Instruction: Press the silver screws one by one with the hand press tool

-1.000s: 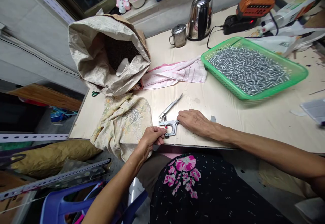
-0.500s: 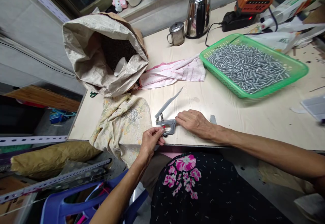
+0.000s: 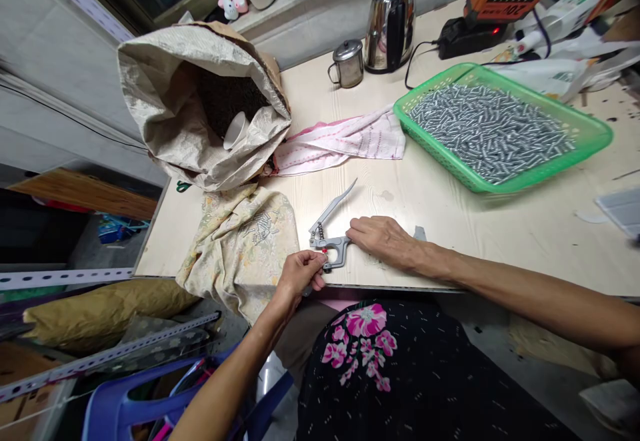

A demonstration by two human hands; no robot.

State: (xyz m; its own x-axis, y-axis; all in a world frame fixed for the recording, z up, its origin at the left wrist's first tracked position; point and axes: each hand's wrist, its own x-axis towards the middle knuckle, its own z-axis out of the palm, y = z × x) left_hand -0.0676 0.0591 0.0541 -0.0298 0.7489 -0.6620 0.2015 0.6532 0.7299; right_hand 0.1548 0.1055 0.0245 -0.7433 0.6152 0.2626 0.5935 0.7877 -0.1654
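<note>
Grey snap-fastener pliers (image 3: 341,249) with a raised lever, a spring and a red die lie at the table's front edge. My right hand (image 3: 383,240) is closed on the far end of their frame, with its fingers curled. At the jaw, my left hand (image 3: 303,273) pinches thumb to finger beside the red die; what lies between the fingertips is too small to make out. Left of the pliers, small metal pins (image 3: 261,226) lie on a floral cloth (image 3: 225,254).
A green basket (image 3: 450,168) full of metal pins stands at the right. An open sack (image 3: 165,128) with a white cup (image 3: 236,131) inside is at the back left, beside a pink-and-white towel (image 3: 350,138). Behind stand a lidded mug (image 3: 349,68) and a kettle (image 3: 390,24).
The pliers have shifted slightly toward me and to the right, and their lever tip sits a little lower. Both hands keep nearly the same places.
</note>
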